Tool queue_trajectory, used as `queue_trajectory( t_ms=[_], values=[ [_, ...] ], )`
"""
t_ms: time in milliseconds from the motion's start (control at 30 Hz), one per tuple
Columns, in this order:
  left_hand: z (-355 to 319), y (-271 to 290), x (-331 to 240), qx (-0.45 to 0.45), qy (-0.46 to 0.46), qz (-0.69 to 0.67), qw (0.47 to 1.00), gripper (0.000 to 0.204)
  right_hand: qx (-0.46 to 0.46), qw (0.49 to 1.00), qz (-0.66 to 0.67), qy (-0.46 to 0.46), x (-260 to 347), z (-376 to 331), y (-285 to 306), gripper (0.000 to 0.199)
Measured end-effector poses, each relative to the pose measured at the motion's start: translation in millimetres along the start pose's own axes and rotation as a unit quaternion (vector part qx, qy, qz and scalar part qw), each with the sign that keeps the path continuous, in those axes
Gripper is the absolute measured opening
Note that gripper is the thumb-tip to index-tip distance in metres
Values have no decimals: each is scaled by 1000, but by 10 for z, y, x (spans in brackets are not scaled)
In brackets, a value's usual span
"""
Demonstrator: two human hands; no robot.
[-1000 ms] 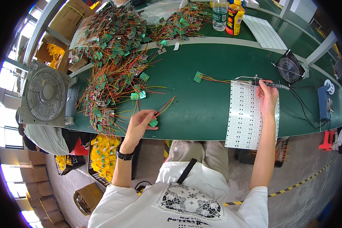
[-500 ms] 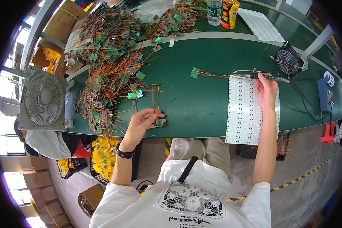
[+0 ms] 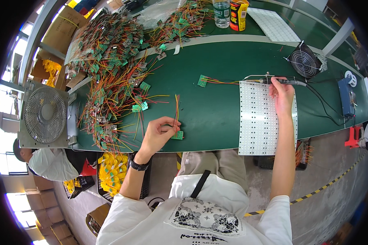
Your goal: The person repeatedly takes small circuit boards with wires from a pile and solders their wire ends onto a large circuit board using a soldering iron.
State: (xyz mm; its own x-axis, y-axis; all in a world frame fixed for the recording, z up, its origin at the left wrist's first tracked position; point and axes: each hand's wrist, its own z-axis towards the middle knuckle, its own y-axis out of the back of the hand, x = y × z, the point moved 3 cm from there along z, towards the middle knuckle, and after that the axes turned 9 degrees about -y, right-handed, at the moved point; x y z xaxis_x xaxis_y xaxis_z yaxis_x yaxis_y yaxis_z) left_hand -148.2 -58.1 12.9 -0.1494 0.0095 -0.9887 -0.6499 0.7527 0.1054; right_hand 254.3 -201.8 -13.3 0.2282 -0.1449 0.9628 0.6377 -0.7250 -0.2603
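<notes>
My left hand (image 3: 160,132) is closed, pinching the wires of a small green circuit board (image 3: 178,135) near the table's front edge. Red, yellow and black wires stand up from between the fingertips. Over at the right, my right hand (image 3: 282,96) is wrapped round the handle of a soldering iron (image 3: 289,82) with a thin metal tube along its top. The iron lies across the far end of a white perforated panel (image 3: 257,118). Left of its tip rests another green circuit board (image 3: 202,81), its wires running to the panel's far edge.
A big heap of wired circuit boards (image 3: 114,53) covers the table's left side. A black fan (image 3: 304,63) and a blue box with a solder reel (image 3: 347,98) stand at the right. A bottle (image 3: 221,14) and a yellow-red container (image 3: 238,16) are behind. Someone sits at far left.
My left hand has shifted slightly right, and the wires it pinches, spread apart before, now stand together in a bundle. My right hand still holds the soldering iron. The whole view has shifted a little.
</notes>
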Motion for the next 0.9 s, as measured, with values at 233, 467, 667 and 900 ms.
queue_trajectory(
  t_ms=[233,467,667,900],
  values=[
    [623,-619,-204,44,-106,59,992,11,-16,1000,-16,9,19,-10,-13,19],
    [1341,-1006,-425,50,-309,197,929,19,-17,1000,-14,6,3,-16,-21,17],
    [1558,-1106,-380,82,-203,219,951,18,-22,999,-22,-6,28,-24,23,13],
    [1588,-1160,-313,8,-408,219,886,22,-28,999,-20,-9,19,12,-48,13]
  ],
)
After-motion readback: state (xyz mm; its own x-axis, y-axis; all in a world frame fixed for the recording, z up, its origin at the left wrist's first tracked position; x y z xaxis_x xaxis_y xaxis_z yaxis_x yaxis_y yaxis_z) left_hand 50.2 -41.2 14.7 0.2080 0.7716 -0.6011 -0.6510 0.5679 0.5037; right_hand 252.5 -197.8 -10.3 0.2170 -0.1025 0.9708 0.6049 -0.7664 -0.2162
